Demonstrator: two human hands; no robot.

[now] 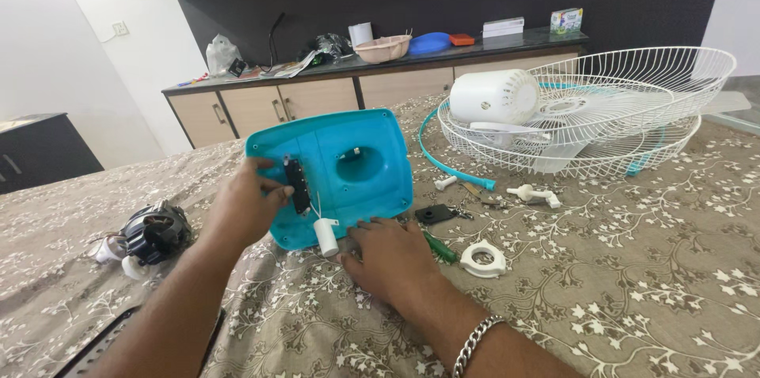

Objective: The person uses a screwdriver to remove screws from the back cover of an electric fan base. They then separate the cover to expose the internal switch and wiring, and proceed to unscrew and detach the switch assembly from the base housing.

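From the head camera, a turquoise plastic fan housing (336,172) stands tilted on a bed (633,267) covered in a brown floral sheet, its hollow inner side facing the wearer. The left hand (241,208) grips the housing's left edge, fingers curled around the rim beside a black switch block (298,185), apparently to keep the shell propped up so its inside can be reached. The right hand (388,255) lies palm down just below the housing's lower edge, fingers loosely spread on the sheet next to a white cylindrical capacitor (326,237) that hangs from the housing by thin wires; it holds nothing that can be seen.

Right of the housing lie a small black plate (434,214), a green-handled screwdriver (439,249), a white plastic ring (483,259) and white knobs (534,194). Further right, two white wire fan guards (633,77) sit stacked like a bowl, holding a white motor cover (492,97) and pale fan blades (602,101). Left of the housing rests a bare fan motor (154,231).

Behind the housing, a counter (372,69) carries a beige basket (382,49); what is in it cannot be made out.
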